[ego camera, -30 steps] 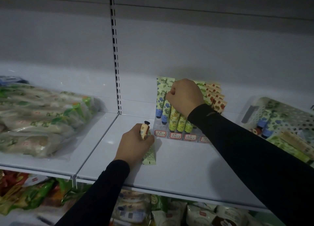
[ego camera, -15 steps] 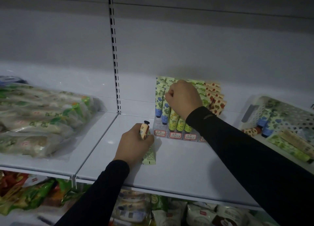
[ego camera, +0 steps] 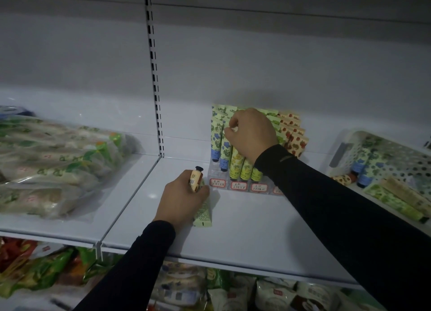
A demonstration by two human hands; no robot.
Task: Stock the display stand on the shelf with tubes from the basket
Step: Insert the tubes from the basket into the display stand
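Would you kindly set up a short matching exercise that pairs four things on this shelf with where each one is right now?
Things:
1. orange tube with black cap
2. blue-capped tubes
3. white basket
4. bagged snacks

Places:
A. on the shelf's right end, holding loose tubes
B. gripped in the left hand
C. on the left shelf section, past the slotted upright
D. upright in the display stand's leftmost slots, beside the right hand

Pairs: 1-B, 2-D, 3-A, 4-C
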